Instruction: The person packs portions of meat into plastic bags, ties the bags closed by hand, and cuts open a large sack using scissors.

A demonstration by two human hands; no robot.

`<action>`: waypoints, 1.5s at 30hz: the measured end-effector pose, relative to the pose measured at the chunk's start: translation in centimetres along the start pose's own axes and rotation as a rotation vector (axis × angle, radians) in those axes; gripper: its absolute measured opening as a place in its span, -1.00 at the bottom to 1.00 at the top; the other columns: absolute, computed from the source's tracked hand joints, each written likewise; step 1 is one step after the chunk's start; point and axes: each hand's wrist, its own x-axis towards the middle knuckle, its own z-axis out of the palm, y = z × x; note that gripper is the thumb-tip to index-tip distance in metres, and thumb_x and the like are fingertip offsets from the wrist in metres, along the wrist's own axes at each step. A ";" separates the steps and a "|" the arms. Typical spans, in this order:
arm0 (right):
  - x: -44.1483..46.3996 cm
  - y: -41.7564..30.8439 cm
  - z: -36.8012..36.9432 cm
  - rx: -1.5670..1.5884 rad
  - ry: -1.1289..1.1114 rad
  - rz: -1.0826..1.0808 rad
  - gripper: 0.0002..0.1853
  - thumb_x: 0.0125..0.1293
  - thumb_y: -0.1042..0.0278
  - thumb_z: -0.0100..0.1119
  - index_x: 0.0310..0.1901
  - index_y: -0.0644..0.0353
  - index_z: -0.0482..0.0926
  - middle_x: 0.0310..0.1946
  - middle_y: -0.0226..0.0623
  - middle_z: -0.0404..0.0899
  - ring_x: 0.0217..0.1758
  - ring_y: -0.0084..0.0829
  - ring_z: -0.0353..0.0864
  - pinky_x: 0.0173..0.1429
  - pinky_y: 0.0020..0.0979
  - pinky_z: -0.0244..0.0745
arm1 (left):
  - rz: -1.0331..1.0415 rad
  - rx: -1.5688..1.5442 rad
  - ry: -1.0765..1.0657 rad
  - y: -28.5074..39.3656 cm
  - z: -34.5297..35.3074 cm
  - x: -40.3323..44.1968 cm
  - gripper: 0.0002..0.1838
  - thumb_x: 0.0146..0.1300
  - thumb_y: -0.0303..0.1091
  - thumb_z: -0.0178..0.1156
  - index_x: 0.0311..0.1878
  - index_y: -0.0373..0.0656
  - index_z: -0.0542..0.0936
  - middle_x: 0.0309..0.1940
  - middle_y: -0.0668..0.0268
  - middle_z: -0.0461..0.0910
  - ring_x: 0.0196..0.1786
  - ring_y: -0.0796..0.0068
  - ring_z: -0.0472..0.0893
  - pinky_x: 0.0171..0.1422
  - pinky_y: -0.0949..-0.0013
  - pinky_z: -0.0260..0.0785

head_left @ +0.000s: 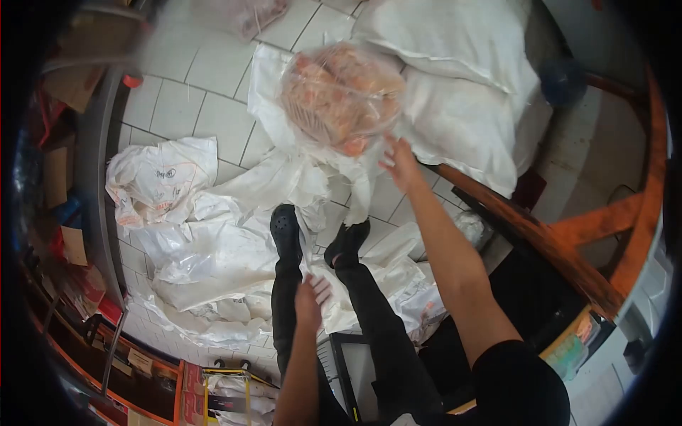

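Observation:
A clear plastic bag [341, 96] with brownish and orange contents stands upon or against white woven sacking. My right hand [400, 165] reaches to its lower right edge, fingers apart; whether the fingertips touch the plastic I cannot tell. My left hand [312, 299] hangs low between my legs with its fingers stretched out, holding nothing. Beneath it, crumpled white woven sacks [234, 263] spread over the floor around my black shoes. A strip of white sacking [359, 188] runs down from under the bag toward one shoe.
Full white sacks [455, 106] are stacked at the upper right. An orange frame [597, 227] stands on the right. Shelving with boxes [71, 248] lines the left, a yellow-framed trolley [227, 397] below. Another bag [252, 14] lies on the tiles at the top.

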 end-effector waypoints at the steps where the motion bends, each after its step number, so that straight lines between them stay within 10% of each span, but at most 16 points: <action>1: 3.1 0.0 0.1 0.108 -0.021 -0.003 -0.24 0.24 -0.13 0.14 0.35 0.08 0.13 0.36 -0.12 0.03 0.39 -0.15 0.11 0.26 -0.02 0.26 | -0.144 0.110 0.065 -2.0 -0.6 0.1 -0.30 0.31 0.18 0.07 0.26 -0.22 0.29 0.09 0.11 0.49 0.10 0.22 0.53 0.19 0.14 0.34; 6: 8.9 0.3 1.1 0.407 -0.142 0.002 -0.17 0.26 -0.44 -0.18 0.42 -0.06 0.09 0.44 -0.23 0.01 0.48 -0.10 -0.02 0.33 0.11 0.12 | -0.043 0.408 -0.113 -1.1 4.5 0.2 -0.44 0.40 -0.01 0.02 0.26 -0.26 0.31 0.04 0.09 0.52 0.05 0.25 0.56 0.15 0.22 0.36; 9: 8.7 2.8 2.8 0.277 -0.112 -0.070 -0.09 0.22 -0.57 -0.30 0.42 -0.05 0.11 0.44 -0.29 0.06 0.47 -0.10 0.04 0.38 0.07 0.12 | -0.101 -0.051 -0.202 1.1 5.5 0.1 -0.49 0.39 0.00 0.07 0.19 -0.22 0.39 0.00 0.10 0.58 -0.01 0.34 0.61 0.10 0.29 0.43; 14: 10.5 3.2 4.4 0.541 -0.237 -0.294 -0.09 0.19 -0.56 -0.21 0.36 0.03 0.24 0.35 -0.30 0.26 0.42 -0.18 0.19 0.46 -0.16 0.12 | -0.032 0.016 -0.098 2.4 5.3 -0.1 -0.53 0.39 -0.03 0.08 0.14 -0.23 0.41 -0.04 0.12 0.59 -0.04 0.35 0.61 0.07 0.31 0.43; 23: 2.1 5.3 6.7 0.339 -0.068 -0.032 -0.48 0.24 -0.35 -0.03 -0.16 -0.02 0.50 -0.36 -0.50 0.45 -0.38 -0.54 0.39 -0.23 -0.46 0.31 | -0.050 0.123 -0.159 4.0 6.1 -0.7 -0.54 0.42 -0.10 -0.02 0.20 -0.26 0.34 0.01 0.06 0.53 0.03 0.27 0.57 0.12 0.25 0.40; 36: -0.3 10.1 4.9 -0.060 0.250 0.152 -0.25 0.34 -0.39 -0.23 0.26 0.14 0.23 0.15 -0.19 0.30 0.07 -0.24 0.39 0.08 -0.18 0.38 | 0.001 0.072 -0.091 4.0 2.4 0.5 -0.62 0.36 -0.09 0.12 0.05 -0.18 0.44 -0.10 0.17 0.59 -0.07 0.36 0.62 0.05 0.32 0.42; 40: -2.4 7.4 1.9 -0.053 0.088 0.097 -0.23 0.29 -0.27 0.03 0.31 0.19 0.21 0.30 -0.05 0.25 0.22 -0.16 0.38 0.11 -0.18 0.40 | 0.015 0.203 -0.123 2.9 1.5 0.6 -0.51 0.44 -0.06 -0.03 0.20 -0.28 0.35 -0.03 0.08 0.54 0.00 0.26 0.58 0.09 0.22 0.40; 45: -4.6 10.6 1.5 -0.871 0.086 -0.167 -0.06 0.06 -0.15 0.38 0.27 0.42 0.23 0.21 0.09 0.35 0.27 -0.05 0.39 0.26 -0.23 0.36 | 0.002 0.245 -0.116 1.5 1.5 0.6 -0.51 0.42 -0.07 0.00 0.20 -0.27 0.35 -0.03 0.08 0.54 0.00 0.26 0.59 0.08 0.24 0.41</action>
